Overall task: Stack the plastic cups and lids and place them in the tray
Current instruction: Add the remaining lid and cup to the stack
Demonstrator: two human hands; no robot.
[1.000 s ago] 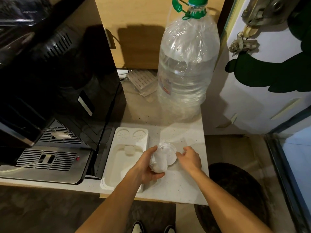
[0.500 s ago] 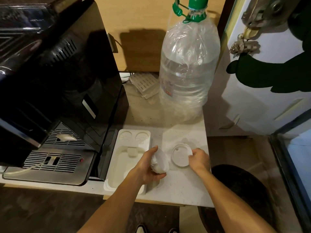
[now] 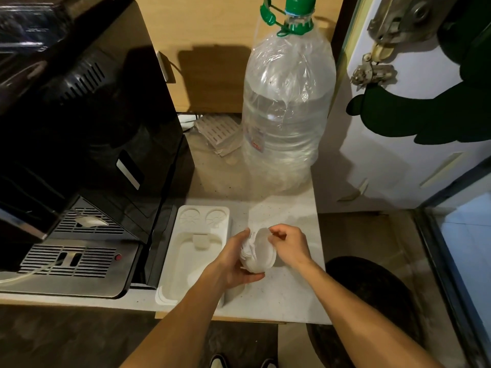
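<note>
My left hand (image 3: 233, 261) grips a stack of clear plastic cups (image 3: 248, 254), tilted on its side with the mouth facing right, just above the white counter. Against that mouth my right hand (image 3: 291, 245) pinches a round translucent lid (image 3: 261, 247) by its upper edge. The white moulded tray (image 3: 186, 251) lies directly left of the cups, beside my left wrist, with two round recesses at its far end. My left forearm covers the tray's near right corner.
A black coffee machine (image 3: 87, 144) with a steel drip grille (image 3: 71, 261) fills the left side. A large water bottle (image 3: 285, 110) with a green cap stands at the back of the counter (image 3: 287, 296). A white door (image 3: 414, 115) is on the right, a dark round mat (image 3: 369, 296) on the floor.
The lid lay flat on the counter with my right hand at its edge. My right hand has lifted it and brought it left against the mouth of the cup stack.
</note>
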